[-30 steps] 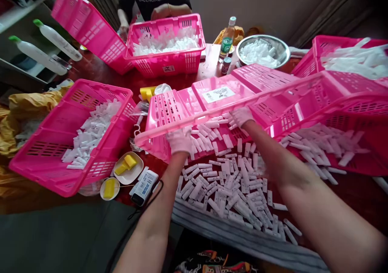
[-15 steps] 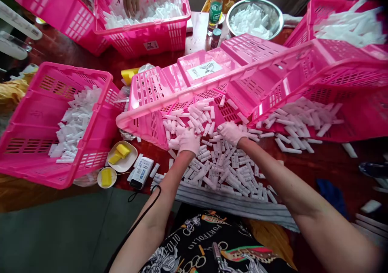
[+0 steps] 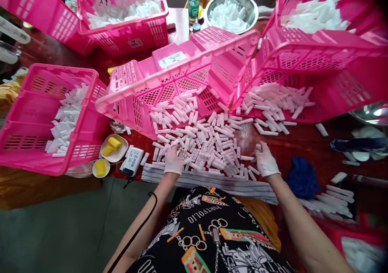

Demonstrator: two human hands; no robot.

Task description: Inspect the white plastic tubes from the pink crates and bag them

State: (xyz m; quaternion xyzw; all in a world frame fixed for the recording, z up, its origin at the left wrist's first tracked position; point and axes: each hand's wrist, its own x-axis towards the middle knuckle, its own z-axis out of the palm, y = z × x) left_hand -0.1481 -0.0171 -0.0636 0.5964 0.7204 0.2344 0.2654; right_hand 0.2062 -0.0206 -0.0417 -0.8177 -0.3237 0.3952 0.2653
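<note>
My left hand (image 3: 174, 160), in a white glove, rests at the left edge of a loose pile of small white tubes (image 3: 209, 143) with printed marks. Its fingers are apart and touch the nearest pieces; nothing seems held. On the red tabletop right of the pile is my right hand (image 3: 266, 160), also gloved, fingers loosely apart and no piece visible in it. Beyond the pile, a pink crate (image 3: 178, 69) lies on its side, with more tubes spilling from its mouth. A second tipped pink crate (image 3: 333, 99) at the right holds another heap of tubes (image 3: 273, 99).
A pink crate (image 3: 27, 115) with white pieces stands left. Farther back are another filled crate (image 3: 127, 34), a bottle (image 3: 193, 8) and a metal bowl (image 3: 254, 18). A white-and-blue box (image 3: 133, 162), small plates of yellow pieces and a striped cloth (image 3: 194, 183) lie near; a blue cloth (image 3: 301, 178) right.
Both hands have come back from the crate mouth toward me and spread apart to either side of the pile. More tubes lie heaped between them. The other person's hand has left the back crate.
</note>
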